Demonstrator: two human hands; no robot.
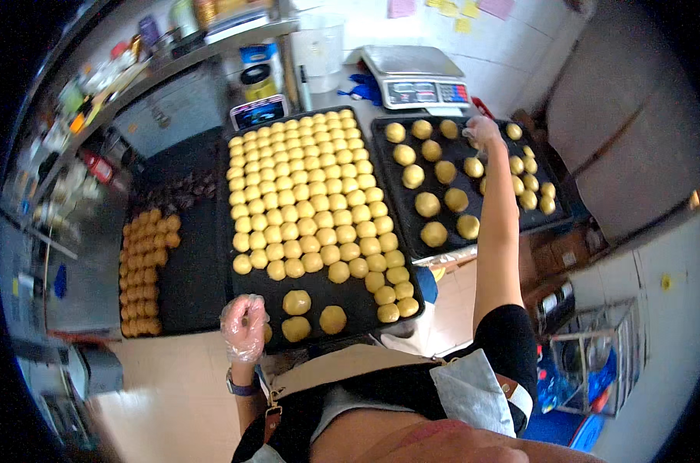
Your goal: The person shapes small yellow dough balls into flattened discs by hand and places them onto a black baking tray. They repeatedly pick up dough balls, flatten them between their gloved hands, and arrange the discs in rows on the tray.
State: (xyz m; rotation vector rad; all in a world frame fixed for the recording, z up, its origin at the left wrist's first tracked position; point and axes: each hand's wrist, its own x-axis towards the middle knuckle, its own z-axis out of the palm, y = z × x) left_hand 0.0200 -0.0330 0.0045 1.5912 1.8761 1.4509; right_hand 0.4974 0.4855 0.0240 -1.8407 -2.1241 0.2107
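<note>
Rows of yellow dough balls fill most of the middle black baking tray. Several larger flattened dough pieces lie near its front edge. Over that tray's front left corner is my left hand, in a clear plastic glove, fingers curled; whether it holds anything is unclear. My right hand, also gloved, reaches to the back of the right black tray, among spaced dough balls; its fingertips are blurred and what they hold cannot be told. Brown balls stand in rows on the left tray.
Behind the right tray stands a digital scale. A phone, a jar and a clear plastic pitcher are behind the middle tray. A cluttered shelf runs along the left. A wire rack is at lower right.
</note>
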